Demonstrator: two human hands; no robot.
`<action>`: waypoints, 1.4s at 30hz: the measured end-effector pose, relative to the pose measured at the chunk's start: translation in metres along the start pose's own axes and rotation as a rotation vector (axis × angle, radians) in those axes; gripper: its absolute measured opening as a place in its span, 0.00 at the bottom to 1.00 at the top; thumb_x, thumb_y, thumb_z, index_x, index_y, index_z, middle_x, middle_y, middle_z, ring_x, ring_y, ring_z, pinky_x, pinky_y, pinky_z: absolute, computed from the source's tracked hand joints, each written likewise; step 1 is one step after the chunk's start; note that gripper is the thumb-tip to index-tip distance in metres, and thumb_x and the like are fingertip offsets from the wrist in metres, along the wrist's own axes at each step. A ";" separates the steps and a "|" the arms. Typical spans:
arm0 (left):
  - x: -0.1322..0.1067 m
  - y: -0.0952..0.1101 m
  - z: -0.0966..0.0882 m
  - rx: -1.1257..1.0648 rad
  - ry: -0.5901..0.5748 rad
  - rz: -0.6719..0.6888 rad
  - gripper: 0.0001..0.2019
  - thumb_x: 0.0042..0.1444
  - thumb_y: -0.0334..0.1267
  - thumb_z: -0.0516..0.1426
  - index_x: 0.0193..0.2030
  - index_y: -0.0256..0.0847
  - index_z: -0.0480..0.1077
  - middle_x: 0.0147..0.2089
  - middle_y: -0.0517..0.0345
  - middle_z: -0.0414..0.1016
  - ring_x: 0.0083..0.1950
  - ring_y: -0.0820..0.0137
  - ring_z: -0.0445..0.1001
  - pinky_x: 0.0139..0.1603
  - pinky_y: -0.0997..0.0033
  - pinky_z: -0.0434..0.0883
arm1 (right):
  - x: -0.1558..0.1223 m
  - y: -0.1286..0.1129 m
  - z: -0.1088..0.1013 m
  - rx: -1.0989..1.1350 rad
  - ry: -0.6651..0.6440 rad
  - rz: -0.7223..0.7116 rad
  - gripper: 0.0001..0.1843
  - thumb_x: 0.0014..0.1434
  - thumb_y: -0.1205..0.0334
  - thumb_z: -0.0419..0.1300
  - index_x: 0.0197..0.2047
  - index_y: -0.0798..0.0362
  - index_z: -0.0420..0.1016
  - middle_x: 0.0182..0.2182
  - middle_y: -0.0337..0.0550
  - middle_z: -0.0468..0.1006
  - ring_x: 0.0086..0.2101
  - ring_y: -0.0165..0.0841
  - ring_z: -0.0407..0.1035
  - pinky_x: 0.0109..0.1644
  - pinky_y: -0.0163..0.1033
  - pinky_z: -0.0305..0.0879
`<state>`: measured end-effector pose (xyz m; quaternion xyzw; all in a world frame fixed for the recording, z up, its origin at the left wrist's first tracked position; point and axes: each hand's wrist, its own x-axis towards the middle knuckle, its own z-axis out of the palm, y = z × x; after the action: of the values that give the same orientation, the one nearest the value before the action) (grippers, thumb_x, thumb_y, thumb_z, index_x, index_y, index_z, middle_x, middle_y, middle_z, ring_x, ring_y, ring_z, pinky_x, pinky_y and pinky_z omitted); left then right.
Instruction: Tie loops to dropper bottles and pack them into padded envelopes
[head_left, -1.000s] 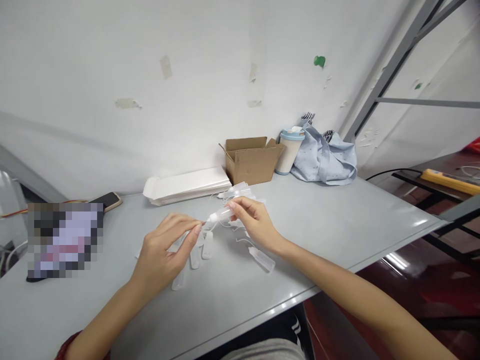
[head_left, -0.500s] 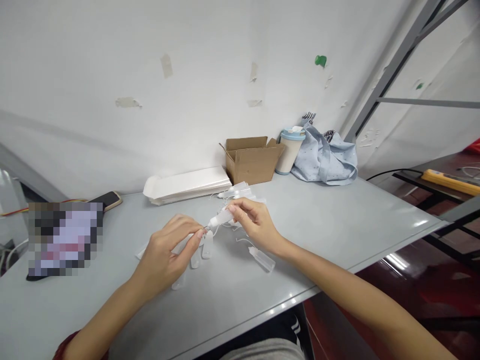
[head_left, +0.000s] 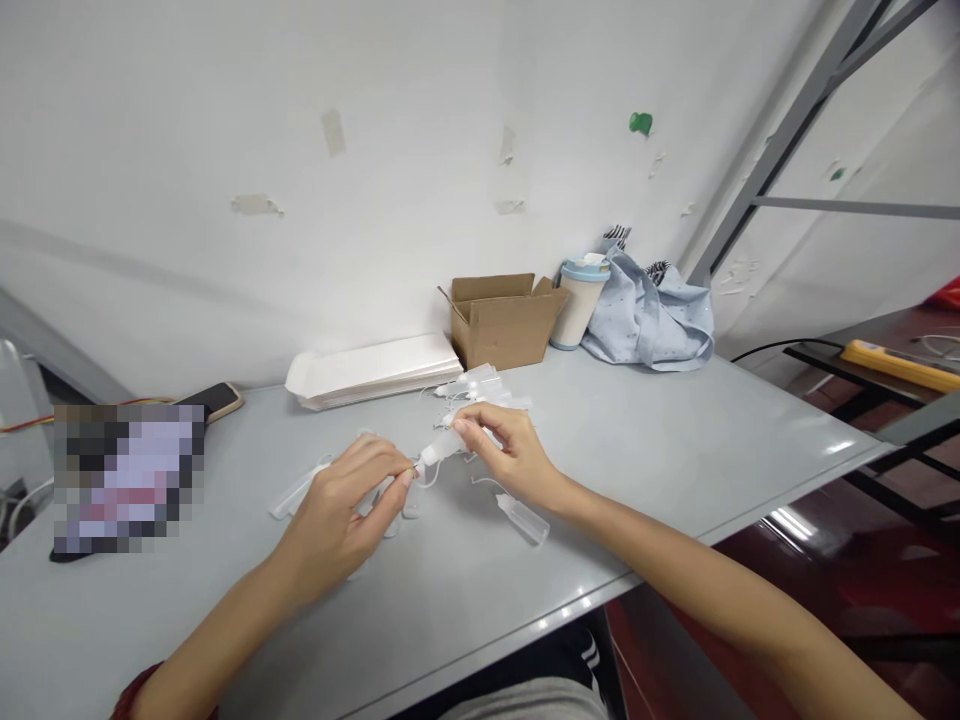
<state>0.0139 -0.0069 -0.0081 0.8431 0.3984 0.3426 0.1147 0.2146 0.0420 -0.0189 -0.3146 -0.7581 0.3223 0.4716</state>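
Between the fingertips of my right hand [head_left: 502, 445] is a small translucent squeeze bottle [head_left: 442, 446], tilted with its nozzle toward the left. A thin white strap hangs in a loop below the nozzle. My left hand [head_left: 349, 505] pinches a thin, dark, pin-like piece [head_left: 415, 468] right at the nozzle tip; its exact kind is too small to tell. Another squeeze bottle [head_left: 523, 519] lies on the table below my right hand, its strap sticking out. Several more bottles [head_left: 480, 381] are heaped behind my right hand. Others lie under and beside my left hand, partly hidden.
Along the wall stand a stack of white envelopes [head_left: 375, 372], an open cardboard box [head_left: 510, 330], a lidded cup [head_left: 581, 305] and a light blue cloth bag [head_left: 652, 315]. A phone [head_left: 221, 398] and a blurred-out item [head_left: 131, 478] lie left on the grey table [head_left: 637, 460].
Both hands have shifted slightly down, with the bottle tipped a little flatter. My left hand now covers more of the bottles beneath it, and one at its left shows more.
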 end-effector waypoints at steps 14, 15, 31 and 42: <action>0.000 -0.003 -0.005 -0.008 -0.041 -0.004 0.08 0.62 0.33 0.49 0.37 0.41 0.70 0.33 0.56 0.73 0.38 0.67 0.69 0.39 0.66 0.66 | 0.003 -0.002 0.000 -0.019 -0.030 -0.001 0.13 0.64 0.56 0.50 0.36 0.54 0.71 0.24 0.38 0.70 0.28 0.28 0.64 0.33 0.34 0.62; 0.000 -0.003 -0.005 -0.009 -0.048 -0.006 0.08 0.62 0.33 0.49 0.38 0.41 0.70 0.34 0.56 0.74 0.38 0.67 0.69 0.39 0.66 0.66 | 0.003 -0.003 0.000 -0.018 -0.027 0.003 0.14 0.64 0.56 0.50 0.36 0.54 0.71 0.24 0.38 0.70 0.28 0.28 0.65 0.34 0.34 0.62; 0.000 -0.003 -0.001 0.012 -0.005 0.041 0.10 0.62 0.30 0.49 0.33 0.38 0.69 0.27 0.57 0.71 0.31 0.69 0.67 0.32 0.69 0.64 | -0.002 -0.009 0.009 -0.017 0.005 0.079 0.14 0.63 0.56 0.51 0.32 0.54 0.70 0.23 0.37 0.65 0.25 0.27 0.59 0.28 0.32 0.56; 0.001 -0.006 -0.007 0.025 0.021 0.029 0.10 0.61 0.32 0.51 0.33 0.41 0.72 0.29 0.57 0.75 0.34 0.68 0.71 0.35 0.69 0.67 | -0.002 -0.010 0.009 -0.002 -0.020 0.076 0.14 0.64 0.57 0.50 0.33 0.54 0.71 0.24 0.37 0.68 0.27 0.28 0.62 0.29 0.33 0.57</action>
<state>0.0061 -0.0024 -0.0047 0.8465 0.3914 0.3482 0.0951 0.2050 0.0332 -0.0152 -0.3406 -0.7506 0.3423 0.4509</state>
